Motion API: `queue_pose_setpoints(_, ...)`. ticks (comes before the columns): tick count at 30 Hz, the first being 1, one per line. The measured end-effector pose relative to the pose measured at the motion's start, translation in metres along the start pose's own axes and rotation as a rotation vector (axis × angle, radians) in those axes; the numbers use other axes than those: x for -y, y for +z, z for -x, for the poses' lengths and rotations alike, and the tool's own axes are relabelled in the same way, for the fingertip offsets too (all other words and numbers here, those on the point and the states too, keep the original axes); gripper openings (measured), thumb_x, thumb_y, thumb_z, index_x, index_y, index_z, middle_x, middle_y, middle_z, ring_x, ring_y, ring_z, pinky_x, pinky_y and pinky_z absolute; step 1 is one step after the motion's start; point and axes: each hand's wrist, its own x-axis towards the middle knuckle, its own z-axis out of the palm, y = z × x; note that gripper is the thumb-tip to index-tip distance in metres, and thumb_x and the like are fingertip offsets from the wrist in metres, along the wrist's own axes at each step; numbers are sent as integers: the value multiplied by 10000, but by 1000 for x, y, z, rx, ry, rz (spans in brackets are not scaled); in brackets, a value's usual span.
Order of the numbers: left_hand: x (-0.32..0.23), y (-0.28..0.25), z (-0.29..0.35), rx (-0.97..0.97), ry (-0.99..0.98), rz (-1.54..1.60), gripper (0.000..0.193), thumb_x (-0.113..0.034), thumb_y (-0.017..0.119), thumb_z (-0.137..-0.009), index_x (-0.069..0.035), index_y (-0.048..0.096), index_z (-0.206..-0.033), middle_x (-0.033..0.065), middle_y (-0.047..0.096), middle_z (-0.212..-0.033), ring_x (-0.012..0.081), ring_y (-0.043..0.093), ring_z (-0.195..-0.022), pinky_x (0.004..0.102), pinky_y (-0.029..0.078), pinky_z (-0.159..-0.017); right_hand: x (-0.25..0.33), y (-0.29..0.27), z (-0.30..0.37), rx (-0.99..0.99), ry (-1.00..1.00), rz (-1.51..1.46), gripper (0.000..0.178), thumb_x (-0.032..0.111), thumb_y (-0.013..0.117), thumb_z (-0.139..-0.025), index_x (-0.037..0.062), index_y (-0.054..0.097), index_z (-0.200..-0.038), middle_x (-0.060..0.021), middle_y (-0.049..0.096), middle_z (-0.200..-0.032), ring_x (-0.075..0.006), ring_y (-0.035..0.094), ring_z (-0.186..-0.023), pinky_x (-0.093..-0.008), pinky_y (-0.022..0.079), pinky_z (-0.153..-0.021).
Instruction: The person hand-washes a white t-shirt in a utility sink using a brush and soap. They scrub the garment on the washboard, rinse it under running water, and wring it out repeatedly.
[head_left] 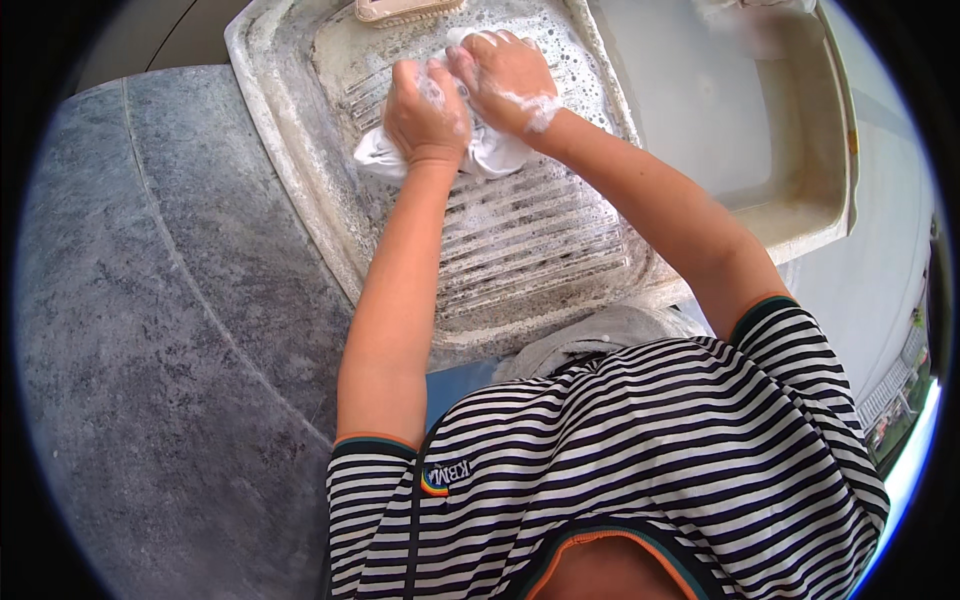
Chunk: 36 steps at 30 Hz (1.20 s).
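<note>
Two hands: left hand (428,112) and right hand (510,82), both soapy, are clamping curled fingers on the white cloth (497,153).
White cloth: is lying bunched on the ridged washboard (540,238), beside the water basin (815,120).
Suds (541,108): could be loosening the grip, sending knuckles scraping along the hard washboard.

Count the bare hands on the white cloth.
2: the left hand on the left part of the white cloth, and the right hand close beside it. Both show, partly covered by suds.
</note>
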Motion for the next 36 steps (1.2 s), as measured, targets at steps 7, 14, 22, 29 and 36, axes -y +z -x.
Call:
queue_pose_setpoints(7,7,-54,-9,329,-73,-610,606,-629,460,-987,-143,659,-1290,93,574,-1381,310,471,-1329,529,346,-1082,3,-1,-11,278,5,31,499,530,564,-957,95,669,-1179,-143,614,-1292,-360,530,-1246,-519,372,-1065)
queue_pose_setpoints(14,11,-13,151,-312,274,92,419,-468,524,-979,-60,569,-893,153,518,-1038,343,454,-1100,533,333,-1010,-6,-52,95,157,-328,-263,517,520,708,-802,95,652,-1090,-110,632,-1112,-328,571,-1068,-492,410,-942)
queue_pose_setpoints(22,31,0,-43,-120,-34,-383,343,-353,529,-989,-75,721,-1050,111,658,-1158,310,549,-1182,491,358,-1031,8,11,-43,159,171,-12,636,620,496,-952,43,687,-1139,-197,690,-1133,-371,593,-1145,-496,381,-1042)
queue_pose_setpoints(29,0,-24,112,-248,213,72,396,-415,517,-998,-47,650,-938,136,579,-1057,359,500,-1122,543,344,-1016,-5,-60,70,202,-347,-295,485,512,682,-835,105,689,-1099,-131,672,-1161,-356,554,-1189,-528,383,-1000)
queue_pose_setpoints(36,17,10,26,-144,98,188,332,-263,499,-1005,-8,598,-817,181,606,-850,398,549,-826,497,420,-761,-8,-20,28,81,-86,-179,341,383,658,-820,96,715,-995,-104,696,-969,-344,618,-914,-456,467,-833)
